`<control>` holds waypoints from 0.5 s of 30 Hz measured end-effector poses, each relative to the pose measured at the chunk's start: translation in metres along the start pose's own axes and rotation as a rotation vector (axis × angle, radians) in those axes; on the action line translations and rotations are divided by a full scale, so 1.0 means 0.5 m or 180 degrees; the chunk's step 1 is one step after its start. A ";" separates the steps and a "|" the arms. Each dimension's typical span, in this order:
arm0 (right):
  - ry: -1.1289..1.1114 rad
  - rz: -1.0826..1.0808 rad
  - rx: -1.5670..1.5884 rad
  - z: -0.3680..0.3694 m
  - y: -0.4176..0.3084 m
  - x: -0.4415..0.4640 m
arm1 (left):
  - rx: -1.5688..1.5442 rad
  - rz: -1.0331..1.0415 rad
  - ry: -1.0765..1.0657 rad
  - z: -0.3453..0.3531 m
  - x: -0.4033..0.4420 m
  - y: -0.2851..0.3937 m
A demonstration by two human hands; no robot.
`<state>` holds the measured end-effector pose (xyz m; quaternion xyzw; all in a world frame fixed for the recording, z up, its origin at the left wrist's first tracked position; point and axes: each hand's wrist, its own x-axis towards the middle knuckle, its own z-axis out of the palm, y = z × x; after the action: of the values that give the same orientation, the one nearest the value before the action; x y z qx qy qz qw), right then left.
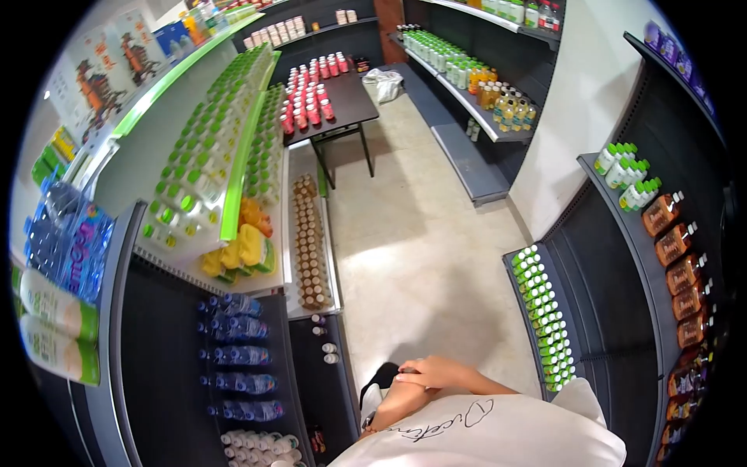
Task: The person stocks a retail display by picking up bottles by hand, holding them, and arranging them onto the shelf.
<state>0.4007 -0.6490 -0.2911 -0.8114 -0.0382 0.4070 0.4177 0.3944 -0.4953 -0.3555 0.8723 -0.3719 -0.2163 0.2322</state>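
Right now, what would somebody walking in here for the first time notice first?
Probably the cluster of red containers standing on the dark table at the top middle of the view. Next might be the long rows of green-capped bottles on the left-hand shelf, with its bright green edge. Low in the middle, the person's hands rest together in front of the white shirt.

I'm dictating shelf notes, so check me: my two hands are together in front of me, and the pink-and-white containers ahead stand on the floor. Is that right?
Not quite: the pink-and-white containers stand on the dark table, as the head view shows. Your right hand and left hand are indeed together in front of you.
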 end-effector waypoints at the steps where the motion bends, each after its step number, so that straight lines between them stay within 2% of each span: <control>1: 0.0019 0.0083 -0.0104 0.001 0.022 0.018 | -0.0007 0.0028 -0.0130 -0.005 0.021 -0.002; 5: 0.0094 0.0045 -0.0700 -0.031 0.069 0.075 | -0.0054 0.0203 -0.0661 -0.032 0.111 -0.021; 8: 0.0421 0.0236 -0.1156 -0.130 0.012 0.097 | -0.0065 0.0376 -0.1072 -0.067 0.183 -0.057; 9: 0.0589 0.0033 -0.0933 -0.163 -0.004 0.113 | -0.0072 0.0442 -0.1165 -0.081 0.213 -0.070; 12: 0.0146 -0.0891 0.0254 -0.232 -0.039 0.213 | -0.0019 0.0646 -0.1359 -0.131 0.310 -0.109; 15: -0.0507 -0.1469 0.0122 -0.297 -0.100 0.317 | 0.0073 0.0862 -0.1407 -0.190 0.426 -0.134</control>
<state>0.6231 -0.6489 -0.3079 -0.7384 -0.2477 0.3642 0.5106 0.6176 -0.5905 -0.3614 0.7488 -0.5295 -0.3643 0.1622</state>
